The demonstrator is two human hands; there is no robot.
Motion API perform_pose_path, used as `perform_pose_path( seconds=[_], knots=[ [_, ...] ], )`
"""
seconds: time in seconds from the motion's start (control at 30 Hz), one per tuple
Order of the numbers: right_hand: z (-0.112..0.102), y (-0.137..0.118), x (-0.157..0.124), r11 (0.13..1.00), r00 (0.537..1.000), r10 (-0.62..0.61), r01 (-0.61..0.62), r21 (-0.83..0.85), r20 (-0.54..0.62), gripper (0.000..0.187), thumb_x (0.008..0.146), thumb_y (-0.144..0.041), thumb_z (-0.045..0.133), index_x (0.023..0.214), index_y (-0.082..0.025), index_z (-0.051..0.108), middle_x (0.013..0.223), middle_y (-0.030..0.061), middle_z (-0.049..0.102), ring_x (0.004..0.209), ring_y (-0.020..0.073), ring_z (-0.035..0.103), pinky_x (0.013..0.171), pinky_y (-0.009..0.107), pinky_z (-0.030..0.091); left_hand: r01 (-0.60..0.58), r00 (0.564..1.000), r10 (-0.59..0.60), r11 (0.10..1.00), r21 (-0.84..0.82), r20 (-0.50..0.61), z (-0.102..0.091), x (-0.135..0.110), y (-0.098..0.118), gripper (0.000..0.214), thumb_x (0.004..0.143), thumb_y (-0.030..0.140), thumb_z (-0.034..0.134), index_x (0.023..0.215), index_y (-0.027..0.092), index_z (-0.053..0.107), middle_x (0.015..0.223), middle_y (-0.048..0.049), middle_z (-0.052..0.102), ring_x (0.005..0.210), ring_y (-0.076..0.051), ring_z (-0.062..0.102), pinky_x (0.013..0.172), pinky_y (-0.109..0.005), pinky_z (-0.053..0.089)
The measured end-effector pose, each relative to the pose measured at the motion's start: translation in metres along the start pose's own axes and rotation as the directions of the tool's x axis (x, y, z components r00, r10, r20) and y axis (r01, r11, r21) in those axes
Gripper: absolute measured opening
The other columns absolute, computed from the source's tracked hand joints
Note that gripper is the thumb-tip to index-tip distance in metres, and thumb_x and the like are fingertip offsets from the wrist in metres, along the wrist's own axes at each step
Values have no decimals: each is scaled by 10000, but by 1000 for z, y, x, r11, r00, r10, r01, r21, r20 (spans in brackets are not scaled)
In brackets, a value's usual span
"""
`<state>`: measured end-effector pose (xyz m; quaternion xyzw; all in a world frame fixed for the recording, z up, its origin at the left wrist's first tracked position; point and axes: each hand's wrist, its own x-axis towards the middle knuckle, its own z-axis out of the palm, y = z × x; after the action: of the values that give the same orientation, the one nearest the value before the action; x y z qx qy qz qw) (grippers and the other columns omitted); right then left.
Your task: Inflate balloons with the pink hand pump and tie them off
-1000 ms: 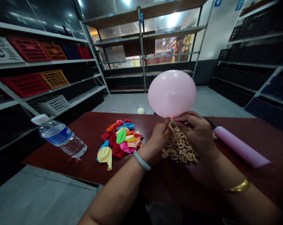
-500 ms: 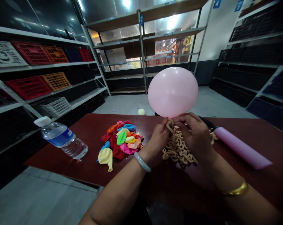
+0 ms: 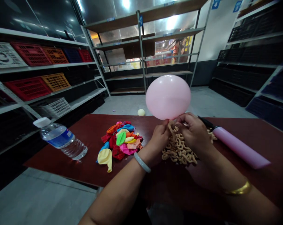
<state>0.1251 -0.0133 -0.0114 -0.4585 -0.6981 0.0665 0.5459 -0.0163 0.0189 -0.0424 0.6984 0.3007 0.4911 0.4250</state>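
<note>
A blown-up pink balloon (image 3: pixel 168 97) stands above my two hands, its neck mostly hidden by my fingers. My left hand (image 3: pixel 160 134) is closed in a pinch at the neck. From the other side my right hand (image 3: pixel 195 129) pinches at the same spot, thumb and fingers together. A tan loop (image 3: pixel 171 126) shows right by the left fingertips; whether it goes round the neck I cannot tell. Below the hands lies a pile of similar tan loops (image 3: pixel 179 151), like thick rubber bands.
Limp coloured balloons (image 3: pixel 121 139) lie heaped left of my hands. A water bottle (image 3: pixel 64 139) stands at the left of the dark red table (image 3: pixel 90 168). At right lies a pink balloon pump (image 3: pixel 241 147) with a black end. A pale balloon (image 3: pixel 141 112) sits on the floor beyond.
The pink balloon sits lower and slightly to the left, and it looks a little smaller. Both hands stay pinched at its neck, having barely moved.
</note>
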Motion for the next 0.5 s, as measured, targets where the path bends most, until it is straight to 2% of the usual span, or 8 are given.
perform_pose_path(
  seconds=[0.13,0.2,0.3,0.4,0.5],
  knots=[
    [5,3,-3,992,991,119,-116,47,-67,81,892,-270,537,838,-214,560,815,21,607,762,177,577,726,350,461,73,997,-73,966,-247,10,5,-3,8,401,945,477,447,1097,150,625,1002,-98,690,885,-197,628,823,-336,492],
    [7,6,-4,988,983,154,-151,41,-96,96,894,-289,533,850,-212,569,812,27,621,762,183,585,723,358,466,101,994,-106,943,-317,-1,7,-4,8,419,940,494,452,1131,159,616,1026,-103,691,891,-199,639,816,-338,503],
    [10,11,-4,978,980,193,-188,90,-56,144,890,-334,548,869,-200,597,823,44,654,776,198,617,725,375,490,127,987,-149,947,-294,-53,8,-4,2,434,930,527,454,1135,180,612,998,-97,694,911,-206,638,789,-337,514],
    [11,16,-3,945,970,238,-241,220,37,250,906,-412,530,953,-191,639,861,55,687,792,199,649,726,376,508,103,989,-124,969,-224,-82,6,-1,-5,432,927,535,449,1105,180,620,976,-96,686,922,-208,625,789,-338,512],
    [9,18,-3,904,954,275,-299,306,120,277,858,-448,604,968,-204,675,917,47,703,840,193,650,767,368,512,89,991,-105,980,-179,-87,6,0,-7,423,934,523,434,1081,170,614,949,-84,671,863,-191,613,766,-326,503]
  ],
)
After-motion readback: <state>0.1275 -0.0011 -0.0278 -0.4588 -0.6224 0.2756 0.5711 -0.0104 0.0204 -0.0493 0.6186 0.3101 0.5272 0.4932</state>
